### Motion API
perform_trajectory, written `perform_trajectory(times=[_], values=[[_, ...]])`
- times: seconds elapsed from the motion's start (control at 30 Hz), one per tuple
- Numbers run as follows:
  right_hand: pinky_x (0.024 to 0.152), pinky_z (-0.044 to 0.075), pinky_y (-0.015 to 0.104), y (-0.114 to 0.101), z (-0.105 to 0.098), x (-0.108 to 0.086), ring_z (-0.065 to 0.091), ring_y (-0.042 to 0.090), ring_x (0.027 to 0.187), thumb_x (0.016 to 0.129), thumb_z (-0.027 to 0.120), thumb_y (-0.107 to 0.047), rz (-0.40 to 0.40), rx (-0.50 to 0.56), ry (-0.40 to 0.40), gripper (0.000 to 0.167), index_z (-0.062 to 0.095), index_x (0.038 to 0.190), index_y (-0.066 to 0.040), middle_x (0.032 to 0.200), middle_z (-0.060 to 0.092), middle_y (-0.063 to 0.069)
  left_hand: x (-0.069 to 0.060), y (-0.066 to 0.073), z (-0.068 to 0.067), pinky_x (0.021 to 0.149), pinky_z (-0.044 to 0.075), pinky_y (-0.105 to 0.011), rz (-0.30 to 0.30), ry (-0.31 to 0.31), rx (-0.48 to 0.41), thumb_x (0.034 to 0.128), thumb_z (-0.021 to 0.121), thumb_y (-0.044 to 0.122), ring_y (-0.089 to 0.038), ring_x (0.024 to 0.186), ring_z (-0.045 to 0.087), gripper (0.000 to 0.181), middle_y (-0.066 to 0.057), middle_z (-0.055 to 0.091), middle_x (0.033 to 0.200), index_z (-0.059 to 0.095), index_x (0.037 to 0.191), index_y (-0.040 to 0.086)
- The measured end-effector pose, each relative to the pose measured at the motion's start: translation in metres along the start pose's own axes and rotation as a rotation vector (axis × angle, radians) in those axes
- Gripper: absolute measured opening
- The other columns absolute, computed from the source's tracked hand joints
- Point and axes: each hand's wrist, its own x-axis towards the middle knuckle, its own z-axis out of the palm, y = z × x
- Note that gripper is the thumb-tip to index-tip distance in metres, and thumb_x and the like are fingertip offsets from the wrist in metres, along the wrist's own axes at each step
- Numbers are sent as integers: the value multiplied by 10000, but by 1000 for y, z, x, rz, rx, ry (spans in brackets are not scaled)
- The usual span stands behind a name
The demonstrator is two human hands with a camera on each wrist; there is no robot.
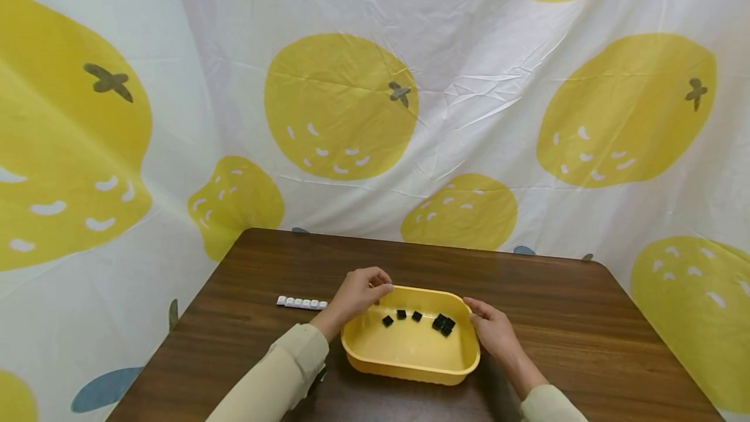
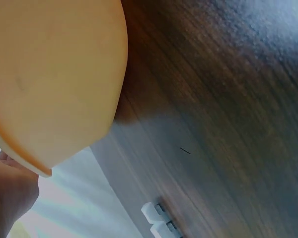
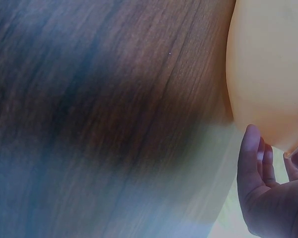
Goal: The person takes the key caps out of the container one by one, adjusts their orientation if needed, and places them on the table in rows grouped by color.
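Note:
A yellow plastic basin [image 1: 410, 370] with rounded corners sits between both hands in the head view. Several small black keycaps [image 1: 416, 316] lie inside it, some loose at the left and a cluster at the right. At the far left corner, my left hand [image 1: 359, 293] holds the rim; the left wrist view catches part of that hand [image 2: 12, 193] beside the rim's edge. My right hand [image 1: 497, 331] grips the far right part of the rim. In the right wrist view, that hand's [image 3: 273, 198] fingers reach the basin's outer wall [image 3: 265, 74].
On the dark wooden table [image 1: 586, 337], a short row of white keycaps [image 1: 301, 303] lies left of the basin. A white cloth [image 1: 469, 83] printed with yellow fruit hangs behind and beside the table.

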Motion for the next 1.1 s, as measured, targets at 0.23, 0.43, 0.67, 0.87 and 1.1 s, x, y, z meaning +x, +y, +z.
perform_trajectory(times=[0.23,0.43,0.67,0.87,1.1], values=[[1045,379,557,1,-1,0,438,452,1311,1019,417,-43,7,-13,0,409,498,1412,40,1447,436,303,0,-1,-2,667,524,-298,16,8,28,921,721,178,-142,768,619,122,-1,654,922,722,1017,103],[1026,404,551,1,-1,0,468,447,1282,1015,422,-44,4,-22,5,410,504,1409,35,1437,445,308,1,-5,-13,706,514,-298,73,19,76,908,727,148,-163,846,607,238,-42,681,997,736,1124,47],[995,444,504,2,-1,0,508,413,1245,1007,444,-24,-36,-26,25,393,527,1382,56,1387,498,308,-5,-17,-38,712,503,-308,40,100,43,901,738,148,-152,816,572,189,3,649,931,738,1084,98],[893,511,415,1,0,-1,568,367,1157,1008,440,-21,-21,1,20,395,517,1386,64,1387,489,321,-13,-35,-69,689,502,-308,-28,188,53,873,759,114,-167,793,576,172,-4,658,883,731,1040,82],[875,518,406,0,1,-2,581,349,1128,1002,439,-19,-26,9,23,397,522,1381,64,1377,499,320,-25,-61,-109,717,512,-352,-60,210,145,881,748,108,-178,816,601,188,-27,676,896,728,1055,38]])
